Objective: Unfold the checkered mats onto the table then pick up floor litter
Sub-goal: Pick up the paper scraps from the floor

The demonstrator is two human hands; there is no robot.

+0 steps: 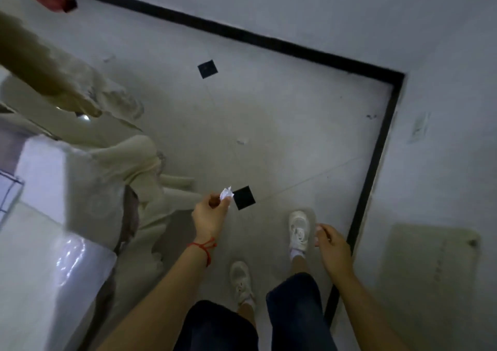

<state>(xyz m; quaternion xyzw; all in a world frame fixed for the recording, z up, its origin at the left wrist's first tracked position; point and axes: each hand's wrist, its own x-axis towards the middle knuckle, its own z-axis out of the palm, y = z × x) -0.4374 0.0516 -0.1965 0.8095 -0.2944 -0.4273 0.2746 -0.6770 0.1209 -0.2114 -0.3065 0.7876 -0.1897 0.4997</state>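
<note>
The left hand (208, 217) pinches a crumpled paper wad (226, 193) at its fingertips. The right hand (332, 246) hangs loosely curled, empty. More litter, a small scrap (241, 141), lies on the floor (295, 135) ahead, nearer the left hand.

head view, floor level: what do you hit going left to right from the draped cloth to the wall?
Beige draped cloth → left hand pinching a crumpled white paper ball → black square floor tile → white sneaker → right hand, holding nothing → black baseboard strip → grey wall.
</note>
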